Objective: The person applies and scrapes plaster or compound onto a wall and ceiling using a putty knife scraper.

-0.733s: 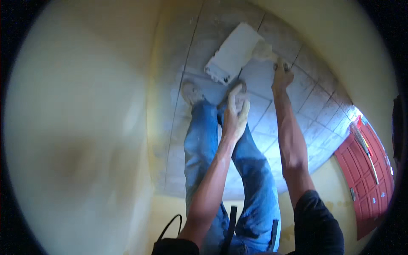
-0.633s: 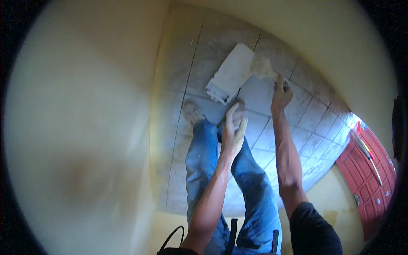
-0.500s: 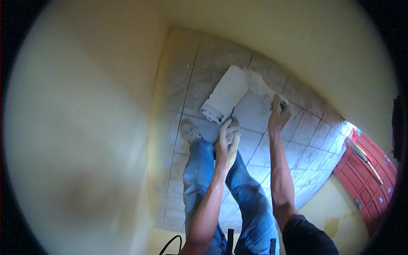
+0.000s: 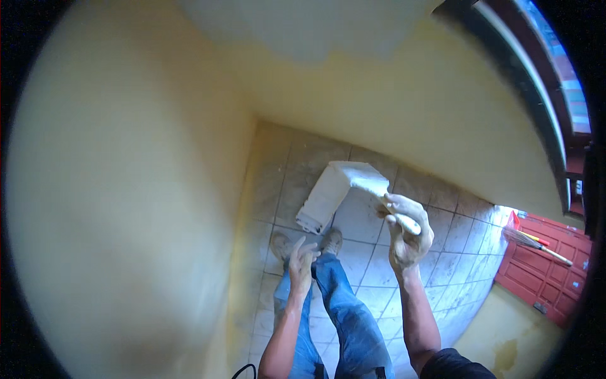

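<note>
My right hand [image 4: 410, 232] is closed around the pale handle of a wide, flat paintbrush [image 4: 361, 175]. The head of the brush is coated white and points to the upper left. In the picture it overlaps the far end of a long white container [image 4: 322, 201] on the floor, and I cannot tell if they touch. Dark specks mark the container's near end. My left hand [image 4: 302, 265] is held over my legs, fingers apart and nothing in it. Whitish smears cover both hands.
Yellow walls [image 4: 145, 189] meet in a corner ahead, and a greyish-white patch [image 4: 303, 28] covers the upper part of one. Smudged grey tiles [image 4: 360, 215] run toward a red panelled door [image 4: 530, 259] at right. A broom [image 4: 540, 245] lies across it in view. My shoes [image 4: 331, 240] stand near the container.
My right hand has raised the brush up from the floor area, closer to the head camera. My left hand has moved left and lower in view. More of the far wall shows.
</note>
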A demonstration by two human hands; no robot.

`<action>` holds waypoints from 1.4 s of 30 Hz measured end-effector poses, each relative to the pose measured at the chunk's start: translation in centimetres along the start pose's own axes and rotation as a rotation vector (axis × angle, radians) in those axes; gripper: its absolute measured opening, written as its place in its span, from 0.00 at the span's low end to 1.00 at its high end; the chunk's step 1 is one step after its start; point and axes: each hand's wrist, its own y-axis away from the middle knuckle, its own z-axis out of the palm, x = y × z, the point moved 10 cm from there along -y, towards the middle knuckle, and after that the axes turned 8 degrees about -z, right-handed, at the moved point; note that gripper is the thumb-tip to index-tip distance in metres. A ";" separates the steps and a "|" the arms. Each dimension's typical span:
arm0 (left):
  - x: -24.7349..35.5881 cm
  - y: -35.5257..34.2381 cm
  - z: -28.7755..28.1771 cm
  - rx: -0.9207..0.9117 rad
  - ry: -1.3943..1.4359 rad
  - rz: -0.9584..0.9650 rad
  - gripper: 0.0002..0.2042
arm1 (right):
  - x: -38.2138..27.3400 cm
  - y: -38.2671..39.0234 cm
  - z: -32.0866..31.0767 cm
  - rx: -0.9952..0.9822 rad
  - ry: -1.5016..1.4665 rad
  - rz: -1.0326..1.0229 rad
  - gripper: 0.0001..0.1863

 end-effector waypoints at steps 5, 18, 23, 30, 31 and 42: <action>13.9 2.5 -0.1 -0.003 -0.057 0.144 0.29 | -8.2 -6.2 0.1 -0.039 0.301 -0.329 0.17; 30.6 6.8 0.6 0.052 -0.069 0.294 0.23 | -6.6 -9.1 1.1 0.195 0.091 0.181 0.09; 27.5 6.8 -0.8 0.049 -0.093 0.179 0.22 | 0.0 -0.1 3.6 0.513 -0.536 0.678 0.10; 26.7 5.6 -3.7 0.063 -0.166 0.122 0.23 | 0.5 4.7 11.0 0.349 -0.943 1.093 0.26; 27.2 5.4 -3.8 0.066 -0.174 0.131 0.23 | 0.1 4.1 11.5 0.238 -0.906 1.075 0.26; 29.6 4.2 -3.0 0.056 -0.138 0.177 0.22 | -4.9 -6.9 9.7 -0.087 -0.363 0.552 0.13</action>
